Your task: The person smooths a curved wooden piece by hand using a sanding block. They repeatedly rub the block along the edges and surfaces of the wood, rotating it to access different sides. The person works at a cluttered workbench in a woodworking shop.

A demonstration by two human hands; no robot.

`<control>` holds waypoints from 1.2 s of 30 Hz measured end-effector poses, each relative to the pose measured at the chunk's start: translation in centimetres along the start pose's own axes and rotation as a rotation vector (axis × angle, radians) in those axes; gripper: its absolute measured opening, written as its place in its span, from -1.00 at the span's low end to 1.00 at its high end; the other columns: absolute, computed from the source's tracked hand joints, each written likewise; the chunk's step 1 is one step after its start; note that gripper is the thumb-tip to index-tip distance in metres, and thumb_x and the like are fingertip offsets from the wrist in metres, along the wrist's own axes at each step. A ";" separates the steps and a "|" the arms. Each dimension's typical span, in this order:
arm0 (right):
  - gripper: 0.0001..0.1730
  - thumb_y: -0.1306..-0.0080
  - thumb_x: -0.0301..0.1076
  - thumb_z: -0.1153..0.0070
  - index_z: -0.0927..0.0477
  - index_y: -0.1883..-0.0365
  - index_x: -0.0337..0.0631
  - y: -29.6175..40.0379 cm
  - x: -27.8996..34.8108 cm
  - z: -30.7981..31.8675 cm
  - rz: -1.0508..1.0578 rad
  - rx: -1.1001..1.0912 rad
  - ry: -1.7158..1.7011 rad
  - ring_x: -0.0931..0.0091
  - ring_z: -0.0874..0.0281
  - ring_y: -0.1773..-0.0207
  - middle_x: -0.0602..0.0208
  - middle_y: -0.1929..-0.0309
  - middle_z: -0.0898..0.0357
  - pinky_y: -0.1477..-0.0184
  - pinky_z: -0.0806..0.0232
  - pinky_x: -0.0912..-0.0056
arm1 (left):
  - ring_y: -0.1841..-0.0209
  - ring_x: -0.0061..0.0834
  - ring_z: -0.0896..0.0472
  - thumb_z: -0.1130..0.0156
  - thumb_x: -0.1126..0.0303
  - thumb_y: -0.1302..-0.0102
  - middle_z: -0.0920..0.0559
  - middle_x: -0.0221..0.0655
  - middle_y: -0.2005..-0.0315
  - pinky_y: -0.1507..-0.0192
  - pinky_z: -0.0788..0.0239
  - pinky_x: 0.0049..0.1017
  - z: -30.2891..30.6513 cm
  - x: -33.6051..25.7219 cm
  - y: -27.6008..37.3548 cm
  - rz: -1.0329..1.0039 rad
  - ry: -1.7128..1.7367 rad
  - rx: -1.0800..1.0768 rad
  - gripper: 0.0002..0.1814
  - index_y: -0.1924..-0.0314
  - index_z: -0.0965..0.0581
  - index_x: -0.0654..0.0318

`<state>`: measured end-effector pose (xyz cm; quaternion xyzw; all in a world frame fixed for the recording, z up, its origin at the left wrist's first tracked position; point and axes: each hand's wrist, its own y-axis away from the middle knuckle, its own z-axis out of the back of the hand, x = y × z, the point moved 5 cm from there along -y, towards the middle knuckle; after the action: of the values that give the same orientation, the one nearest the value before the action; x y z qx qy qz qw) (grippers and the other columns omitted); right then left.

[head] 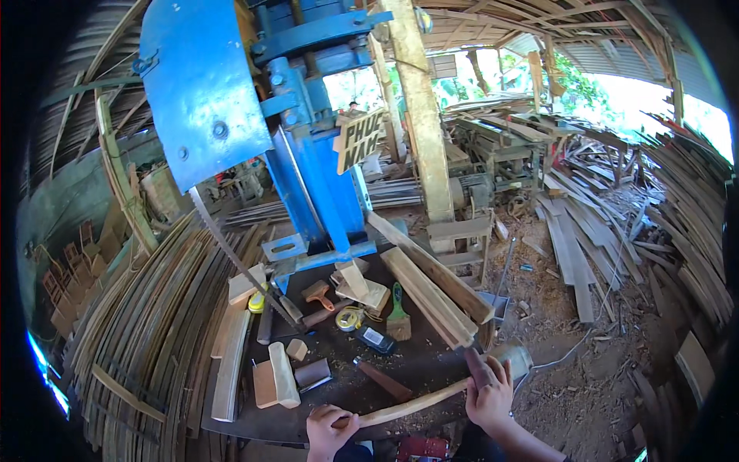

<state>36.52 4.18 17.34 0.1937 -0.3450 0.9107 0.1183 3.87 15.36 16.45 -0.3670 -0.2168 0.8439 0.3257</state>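
A curved wooden handle or stick (pixel 415 406) lies across the near edge of the dark worktable, between my two hands. My left hand (pixel 330 428) is closed around its left end. Near its right end, my right hand (pixel 489 392) holds a dark cylindrical piece (pixel 479 368); whether that piece joins the stick I cannot tell. Just above the stick rests a tool with a reddish wooden handle (pixel 384 380). A green-handled paintbrush (pixel 398 315), an orange-handled brush (pixel 318 293), a yellow tape measure (pixel 349 319) and a black boxlike device (pixel 375 339) lie farther back.
A blue bandsaw (pixel 323 190) stands at the far side, its toothed blade (pixel 225 242) coming down to the table. Wood billets (pixel 430 297) lie at the right and a squared timber (pixel 230 364) at the left. Long wood strips (pixel 144 323) are stacked left; scrap boards (pixel 568 248) lie right.
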 end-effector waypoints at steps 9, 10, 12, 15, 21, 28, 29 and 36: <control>-0.35 -0.36 -0.30 -0.08 -0.43 -0.46 -0.06 0.3 -0.3 -0.1 0.008 -0.035 0.010 0.10 -0.46 -0.32 0.23 -0.23 -0.62 -0.50 -0.02 -0.31 | 0.49 -0.25 -0.66 -0.50 0.35 -0.06 -0.67 -0.28 0.56 0.38 -0.46 -0.34 -0.2 0.1 0.2 0.035 0.012 -0.002 -0.83 0.51 -0.66 0.24; -0.35 -0.37 -0.30 -0.07 -0.43 -0.46 -0.05 0.4 -0.4 -0.2 0.002 -0.033 0.010 0.10 -0.46 -0.33 0.23 -0.23 -0.62 -0.51 -0.02 -0.30 | 0.49 -0.25 -0.66 -0.49 0.35 -0.06 -0.67 -0.28 0.55 0.38 -0.45 -0.34 -0.2 0.1 0.2 0.042 0.008 0.001 -0.83 0.51 -0.66 0.24; -0.35 -0.38 -0.29 -0.07 -0.42 -0.47 -0.04 0.4 -0.4 -0.1 -0.003 -0.022 0.012 0.11 -0.46 -0.33 0.23 -0.23 -0.62 -0.51 -0.02 -0.30 | 0.48 -0.25 -0.66 -0.50 0.35 -0.06 -0.67 -0.28 0.55 0.38 -0.45 -0.33 -0.2 0.3 0.4 0.015 -0.022 -0.006 -0.83 0.51 -0.66 0.24; -0.34 -0.39 -0.27 -0.08 -0.41 -0.48 -0.02 0.3 -0.3 0.1 -0.004 -0.011 0.015 0.12 -0.45 -0.34 0.24 -0.22 -0.62 -0.51 -0.02 -0.29 | 0.47 -0.24 -0.66 -0.51 0.35 -0.05 -0.68 -0.29 0.55 0.37 -0.46 -0.32 -0.1 0.3 0.7 -0.031 -0.074 -0.011 -0.83 0.51 -0.66 0.25; -0.34 -0.40 -0.26 -0.08 -0.39 -0.49 0.00 0.3 -0.7 -0.2 -0.019 0.000 0.005 0.13 -0.45 -0.35 0.21 -0.16 -0.63 -0.51 -0.03 -0.26 | 0.48 -0.28 -0.66 -0.55 0.24 -0.05 -0.66 -0.39 0.57 0.35 -0.44 -0.30 -0.1 -0.2 0.6 -0.042 -0.049 -0.028 -0.77 0.53 -0.65 0.16; -0.38 -0.41 -0.27 -0.07 -0.43 -0.46 0.01 0.3 -0.5 -0.1 -0.015 -0.005 -0.007 0.13 -0.46 -0.36 0.19 -0.19 -0.63 -0.52 -0.05 -0.24 | 0.45 -0.31 -0.70 -0.70 0.30 0.08 -0.71 -0.30 0.51 0.35 -0.51 -0.38 -0.7 0.6 0.9 0.061 0.102 0.069 -0.69 0.44 -0.69 0.25; -0.39 -0.42 -0.27 -0.07 -0.45 -0.45 0.00 0.3 -0.1 0.2 -0.024 0.009 -0.028 0.13 -0.46 -0.36 0.18 -0.20 -0.63 -0.51 -0.05 -0.24 | 0.43 -0.32 -0.71 -0.73 0.28 0.13 -0.72 -0.28 0.49 0.33 -0.53 -0.40 -0.7 1.0 1.2 0.078 0.134 0.090 -0.65 0.42 -0.70 0.27; -0.42 -0.40 -0.26 -0.11 -0.50 -0.40 -0.07 1.3 1.5 0.1 0.025 0.025 -0.075 0.07 -0.44 -0.37 0.16 -0.26 -0.60 -0.47 -0.12 -0.26 | 0.43 -0.36 -0.72 -0.78 0.17 0.26 -0.76 -0.40 0.48 0.33 -0.57 -0.40 -0.9 -0.7 0.6 -0.121 -0.010 0.025 -0.56 0.42 -0.70 0.16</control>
<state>34.79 3.28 17.35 0.2250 -0.3400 0.9085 0.0912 4.70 14.55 15.83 -0.3448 -0.2298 0.8271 0.3797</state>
